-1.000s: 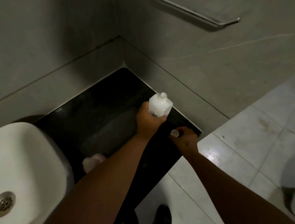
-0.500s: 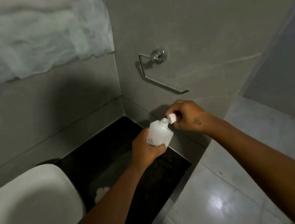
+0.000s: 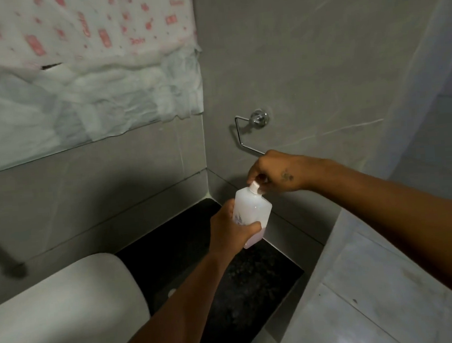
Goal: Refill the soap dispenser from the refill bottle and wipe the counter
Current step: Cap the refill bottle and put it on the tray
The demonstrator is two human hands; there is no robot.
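Grey-tiled corner, dark counter [image 3: 229,293]: refill bottle [image 3: 253,213] held in the air above it.
Left hand [image 3: 231,231] clasped the bottle's lower body; its long axis tilted neck-up toward the right hand [image 3: 275,173], which pinched the cap [image 3: 255,188] at the top.

Open black counter [image 3: 199,257] lies between the white sink [image 3: 67,297] and the corner walls, where a metal holder [image 3: 246,134] juts out above.

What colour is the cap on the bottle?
White, like the translucent white bottle; the cap shows in the head view.
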